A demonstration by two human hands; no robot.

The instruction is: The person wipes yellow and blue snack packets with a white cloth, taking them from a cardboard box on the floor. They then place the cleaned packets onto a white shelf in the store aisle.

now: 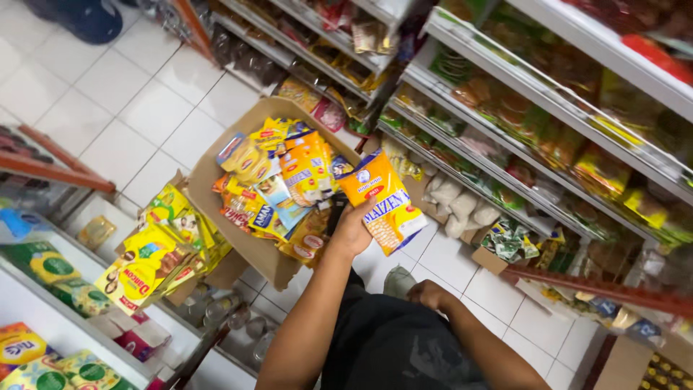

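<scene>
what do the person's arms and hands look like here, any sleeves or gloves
Both arms are bare along all that shows, with no sleeves in view. The left hand and right hand wear no gloves, and no watch, ring or bracelet can be made out. Between the arms the person wears dark, near-black clothing of plain fabric with no visible markings.

The packet (382, 198) is a flat orange-and-yellow pouch with a blue round mark near its top and a pale patterned lower part. It is held up, tilted with its top toward the upper left, in the left hand (351, 231), just beside the open box (216, 162) of mixed packets.
</scene>
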